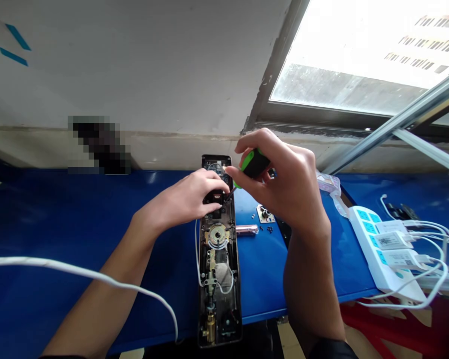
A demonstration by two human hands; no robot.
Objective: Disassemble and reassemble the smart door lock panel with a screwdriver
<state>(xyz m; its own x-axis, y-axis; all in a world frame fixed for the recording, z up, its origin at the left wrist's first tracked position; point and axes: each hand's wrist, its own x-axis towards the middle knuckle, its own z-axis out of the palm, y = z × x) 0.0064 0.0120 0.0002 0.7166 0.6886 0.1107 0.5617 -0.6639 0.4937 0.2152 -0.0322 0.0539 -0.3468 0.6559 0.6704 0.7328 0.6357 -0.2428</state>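
Observation:
A long black door lock panel lies open, its inner side up, with its near end at the table's front edge. Inside are a circuit board, a round metal plate, a brass cylinder and a white wire. My left hand comes from the left, thumb and fingers closed about a dark module in the panel's upper part. In my right hand is a green and black screwdriver, held slanted, its tip down in the panel beside my left fingertips. The tip's exact seat is hidden.
Right of the panel lie a small circuit board, loose dark screws and a pinkish metallic cylinder on the blue table. A white power strip with chargers stands at right. A white cable crosses my left forearm.

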